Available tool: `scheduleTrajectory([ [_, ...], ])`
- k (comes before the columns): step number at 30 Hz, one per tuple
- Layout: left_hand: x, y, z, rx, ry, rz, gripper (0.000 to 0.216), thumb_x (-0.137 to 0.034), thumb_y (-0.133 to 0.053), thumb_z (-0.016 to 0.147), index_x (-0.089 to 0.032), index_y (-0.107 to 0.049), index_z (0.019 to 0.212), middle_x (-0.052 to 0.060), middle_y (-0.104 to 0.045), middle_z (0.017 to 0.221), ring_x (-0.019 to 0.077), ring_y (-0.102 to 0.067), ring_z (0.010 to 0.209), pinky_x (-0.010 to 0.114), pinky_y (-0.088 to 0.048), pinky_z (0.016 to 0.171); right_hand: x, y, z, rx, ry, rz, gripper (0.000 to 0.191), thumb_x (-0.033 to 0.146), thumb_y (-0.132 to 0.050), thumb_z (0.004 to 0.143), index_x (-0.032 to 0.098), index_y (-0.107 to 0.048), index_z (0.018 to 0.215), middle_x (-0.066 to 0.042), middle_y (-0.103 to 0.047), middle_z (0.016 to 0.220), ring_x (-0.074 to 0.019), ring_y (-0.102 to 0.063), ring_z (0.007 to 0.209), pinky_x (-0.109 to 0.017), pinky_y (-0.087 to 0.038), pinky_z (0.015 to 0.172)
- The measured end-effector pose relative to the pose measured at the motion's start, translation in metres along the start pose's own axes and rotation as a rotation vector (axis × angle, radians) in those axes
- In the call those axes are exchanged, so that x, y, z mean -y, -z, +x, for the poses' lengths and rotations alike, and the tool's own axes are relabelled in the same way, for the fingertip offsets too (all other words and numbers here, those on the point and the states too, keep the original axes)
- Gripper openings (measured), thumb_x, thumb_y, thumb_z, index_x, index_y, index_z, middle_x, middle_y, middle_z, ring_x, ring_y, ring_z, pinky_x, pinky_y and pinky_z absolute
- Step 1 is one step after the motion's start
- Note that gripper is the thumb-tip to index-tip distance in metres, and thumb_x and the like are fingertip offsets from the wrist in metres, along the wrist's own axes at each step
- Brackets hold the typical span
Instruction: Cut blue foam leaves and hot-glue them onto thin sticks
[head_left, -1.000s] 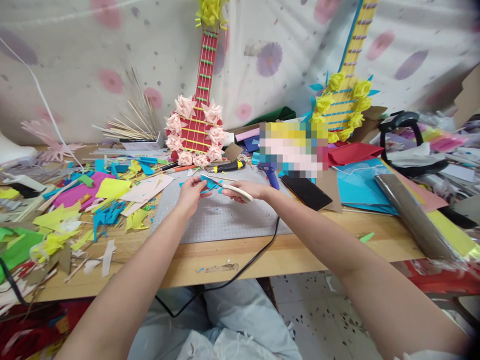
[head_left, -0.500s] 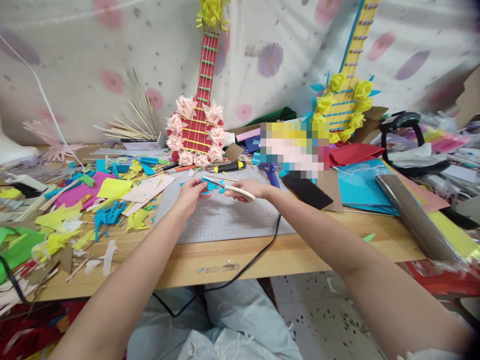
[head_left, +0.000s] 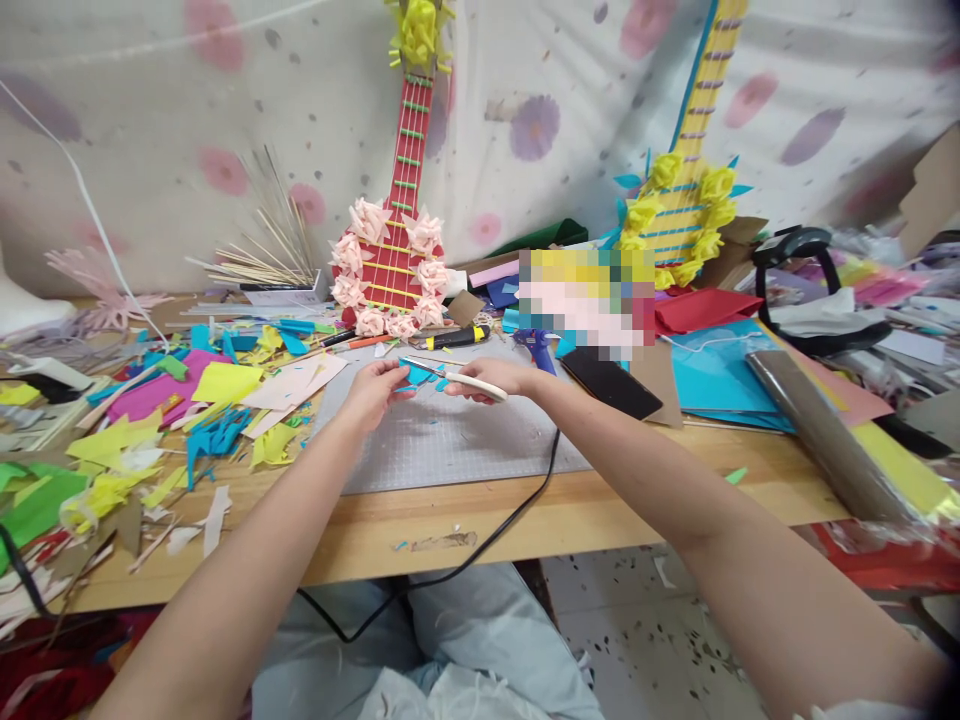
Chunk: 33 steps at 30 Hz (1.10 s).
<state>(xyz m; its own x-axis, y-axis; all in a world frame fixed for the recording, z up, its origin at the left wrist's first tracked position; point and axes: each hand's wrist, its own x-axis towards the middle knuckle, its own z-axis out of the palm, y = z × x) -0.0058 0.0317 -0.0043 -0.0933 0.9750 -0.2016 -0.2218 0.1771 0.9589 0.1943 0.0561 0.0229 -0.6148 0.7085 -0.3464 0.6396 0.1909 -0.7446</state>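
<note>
My left hand pinches a small piece of blue paper over the grey cutting mat. In my right hand is a pair of scissors with white handles, its blades pointing left across the blue paper. Whether the blades touch the paper at their tips is hard to make out. More small blue pieces lie on the mat around the blades. Just behind my hands are a yellow-and-black utility knife and a blue glue gun.
A red paper guitar with pink flowers stands behind the mat; a yellow one leans at right. Paper scraps cover the left side. A black cable crosses the table's front edge. Blue sheets and a roll lie right.
The view has shifted slightly. My hands keep nearly the same place, with the scissors still across the blue paper held by my left hand.
</note>
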Motion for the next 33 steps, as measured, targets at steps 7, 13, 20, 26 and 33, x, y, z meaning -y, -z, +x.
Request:
scheduleTrajectory([
  [7,-0.013,0.016,0.000,-0.026,-0.010,0.006,0.015,-0.014,-0.066,0.058,-0.011,-0.056,0.068,0.002,-0.059,0.065,0.0092,-0.056,0.057,0.021,-0.051,0.050,0.021,-0.002,0.013,-0.011,0.028,-0.097,0.056,0.070,-0.052,0.060,0.014,-0.052,0.069,0.001,-0.049,0.058,-0.0055,-0.042,0.045,-0.019,-0.033,0.043],
  [13,-0.027,0.046,0.003,-0.122,-0.046,-0.006,0.014,-0.010,-0.064,0.057,-0.012,-0.053,0.066,0.000,-0.057,0.059,0.0092,-0.055,0.053,0.021,-0.051,0.048,0.045,-0.002,0.049,-0.041,0.119,-0.365,0.059,0.073,-0.048,0.061,0.014,-0.053,0.064,-0.002,-0.054,0.058,-0.0081,-0.046,0.046,-0.021,-0.032,0.045],
  [20,-0.031,0.082,0.006,-0.195,-0.060,-0.011,0.016,-0.009,-0.064,0.057,-0.014,-0.053,0.068,-0.002,-0.055,0.060,0.0068,-0.053,0.049,0.022,-0.051,0.048,0.067,-0.013,0.073,-0.044,0.172,-0.438,0.059,0.072,-0.045,0.064,0.014,-0.052,0.060,-0.001,-0.053,0.054,-0.0083,-0.045,0.047,-0.022,-0.032,0.048],
  [26,-0.025,0.085,0.005,-0.173,-0.103,0.004,0.020,-0.015,-0.067,0.056,-0.014,-0.055,0.072,-0.001,-0.057,0.066,0.0080,-0.054,0.054,0.021,-0.050,0.048,0.058,-0.025,0.074,0.091,0.190,-0.166,0.054,0.067,-0.045,0.070,0.014,-0.051,0.075,0.001,-0.050,0.061,-0.0067,-0.045,0.049,-0.019,-0.037,0.047],
  [33,-0.024,0.071,-0.001,-0.088,-0.117,0.025,0.021,-0.019,-0.068,0.056,-0.014,-0.056,0.072,-0.001,-0.061,0.071,0.0096,-0.058,0.060,0.022,-0.049,0.052,0.045,-0.030,0.073,0.136,0.218,-0.034,0.051,0.065,-0.045,0.072,0.015,-0.050,0.075,0.002,-0.048,0.061,-0.0066,-0.045,0.051,-0.019,-0.039,0.047],
])
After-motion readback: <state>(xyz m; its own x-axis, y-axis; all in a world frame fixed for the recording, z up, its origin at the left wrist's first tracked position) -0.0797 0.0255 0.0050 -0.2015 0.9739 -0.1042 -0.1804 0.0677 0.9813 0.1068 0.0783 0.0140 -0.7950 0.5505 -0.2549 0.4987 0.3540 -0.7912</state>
